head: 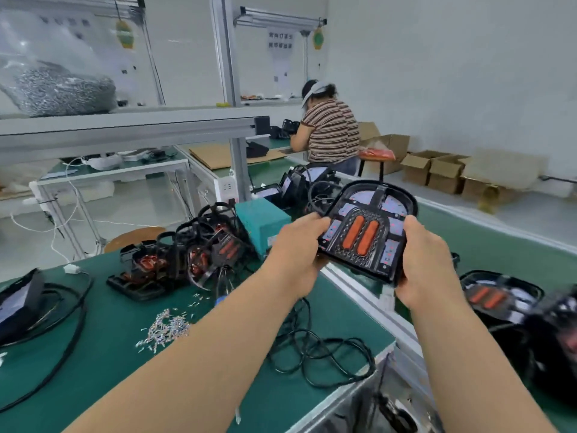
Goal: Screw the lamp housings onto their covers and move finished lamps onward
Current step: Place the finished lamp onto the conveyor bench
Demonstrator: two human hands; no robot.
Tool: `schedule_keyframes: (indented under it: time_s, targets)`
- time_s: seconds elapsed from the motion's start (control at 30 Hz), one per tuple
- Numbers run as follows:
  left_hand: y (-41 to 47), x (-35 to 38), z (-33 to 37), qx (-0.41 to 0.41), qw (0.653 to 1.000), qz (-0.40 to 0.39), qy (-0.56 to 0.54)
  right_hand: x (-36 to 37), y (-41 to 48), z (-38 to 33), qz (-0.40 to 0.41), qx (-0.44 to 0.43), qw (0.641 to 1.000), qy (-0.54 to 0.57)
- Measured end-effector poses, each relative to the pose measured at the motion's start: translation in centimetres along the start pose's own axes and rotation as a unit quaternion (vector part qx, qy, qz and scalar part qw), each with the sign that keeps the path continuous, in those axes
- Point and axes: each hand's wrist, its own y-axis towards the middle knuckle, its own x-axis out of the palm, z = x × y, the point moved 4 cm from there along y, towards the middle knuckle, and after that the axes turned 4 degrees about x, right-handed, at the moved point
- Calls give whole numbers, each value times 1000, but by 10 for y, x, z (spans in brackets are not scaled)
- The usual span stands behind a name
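Currently both hands hold one lamp (368,232) above the tabletop's (103,310) right edge, the left hand (298,254) and right hand (427,260) curled round its sides. The cable (312,348) looped on the tabletop, if it is this lamp's, could snag and jerk the lamp loose.

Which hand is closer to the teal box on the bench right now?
Left. The left hand grips the lamp by its left edge, just right of the teal box; the right hand grips its opposite edge, farther off.
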Motion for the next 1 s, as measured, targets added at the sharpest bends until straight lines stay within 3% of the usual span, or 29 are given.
schedule_keyframes:
  time_s: [0.17,0.5,1.0]
  targets:
    - [22,62,-29,-46,998,-45,-8,-69,14,-19,96,-20,995,23]
    - [44,139,-100,-158,987,-20,-8,-158,47,-32,210,-26,977,37]
    - [54,147,-131,-168,979,-27,110,-166,78,-28,301,-11,934,-192]
